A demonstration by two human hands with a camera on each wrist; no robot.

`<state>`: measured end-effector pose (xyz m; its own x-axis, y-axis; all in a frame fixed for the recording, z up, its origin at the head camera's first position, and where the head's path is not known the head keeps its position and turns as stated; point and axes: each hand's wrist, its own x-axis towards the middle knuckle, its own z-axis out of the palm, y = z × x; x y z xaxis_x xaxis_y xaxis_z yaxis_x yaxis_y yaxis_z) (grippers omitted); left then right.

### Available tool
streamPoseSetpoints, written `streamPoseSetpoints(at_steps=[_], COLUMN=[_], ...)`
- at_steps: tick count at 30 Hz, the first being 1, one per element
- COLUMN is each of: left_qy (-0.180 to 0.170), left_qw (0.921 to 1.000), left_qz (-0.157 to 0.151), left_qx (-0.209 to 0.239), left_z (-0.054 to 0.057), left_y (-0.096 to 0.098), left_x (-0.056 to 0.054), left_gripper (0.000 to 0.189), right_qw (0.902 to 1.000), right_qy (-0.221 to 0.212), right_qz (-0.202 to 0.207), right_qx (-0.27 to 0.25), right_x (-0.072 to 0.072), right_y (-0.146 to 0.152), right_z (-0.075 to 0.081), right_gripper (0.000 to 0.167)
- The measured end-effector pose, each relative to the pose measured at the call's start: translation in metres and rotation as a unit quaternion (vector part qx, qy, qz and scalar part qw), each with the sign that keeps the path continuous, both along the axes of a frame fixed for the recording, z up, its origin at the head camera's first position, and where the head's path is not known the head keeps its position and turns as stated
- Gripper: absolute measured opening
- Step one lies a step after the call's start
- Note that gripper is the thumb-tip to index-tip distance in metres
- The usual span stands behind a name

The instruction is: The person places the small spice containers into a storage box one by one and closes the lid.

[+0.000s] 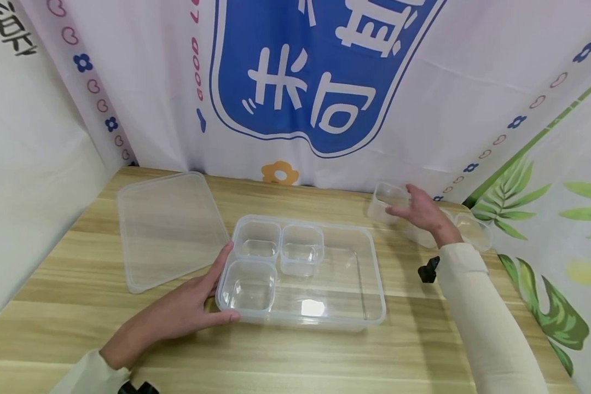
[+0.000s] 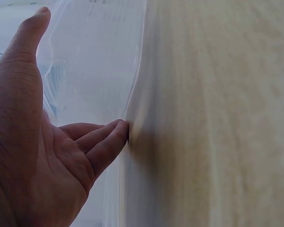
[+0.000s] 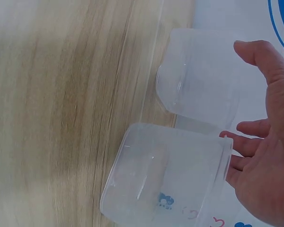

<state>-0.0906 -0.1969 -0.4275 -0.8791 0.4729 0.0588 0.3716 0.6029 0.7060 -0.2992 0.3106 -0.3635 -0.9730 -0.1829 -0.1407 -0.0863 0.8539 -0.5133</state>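
Note:
A large clear plastic box (image 1: 337,284) lies on the table with several small clear containers inside its left part, one of them the front-left container (image 1: 250,287). My left hand (image 1: 187,306) rests against the box's left end, thumb near the front corner and fingers spread along the side. In the left wrist view, the fingertips (image 2: 116,135) touch the box wall close to the tabletop. At the back right, my right hand (image 1: 421,212) reaches to a loose small container (image 1: 381,212), thumb and fingers spread wide beside it. A second container (image 3: 165,175) stands close below the fingers in the right wrist view.
A flat translucent lid (image 1: 169,230) lies at the left of the wooden table (image 1: 295,361). More small containers, including one at the far right (image 1: 473,230), stand partly behind my right wrist. A printed cloth (image 1: 295,148) hangs along the table's back edge.

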Motion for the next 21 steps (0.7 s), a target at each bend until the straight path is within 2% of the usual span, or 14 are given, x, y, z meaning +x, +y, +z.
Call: streamPoseSetpoints(at_steps=[12,21], left_qy=[-0.008,0.002], left_qw=[1.0000,0.9999], left_qz=[0.000,0.006], left_qx=[0.003,-0.009], left_z=[0.0009,0.0005], left_y=[-0.0004,-0.0005], left_x=[0.0006,0.0005], left_gripper=[0.122,0.121], right_qw=[0.9996,0.9999], right_qy=[0.003,0.004], right_qz=[0.007,0.006], right_qx=[0.027,0.013], right_x=[-0.0045,-0.0030], right_y=[-0.0030,0.0000], right_z=[-0.0022,-0.0037], right_gripper=[0.102,0.103])
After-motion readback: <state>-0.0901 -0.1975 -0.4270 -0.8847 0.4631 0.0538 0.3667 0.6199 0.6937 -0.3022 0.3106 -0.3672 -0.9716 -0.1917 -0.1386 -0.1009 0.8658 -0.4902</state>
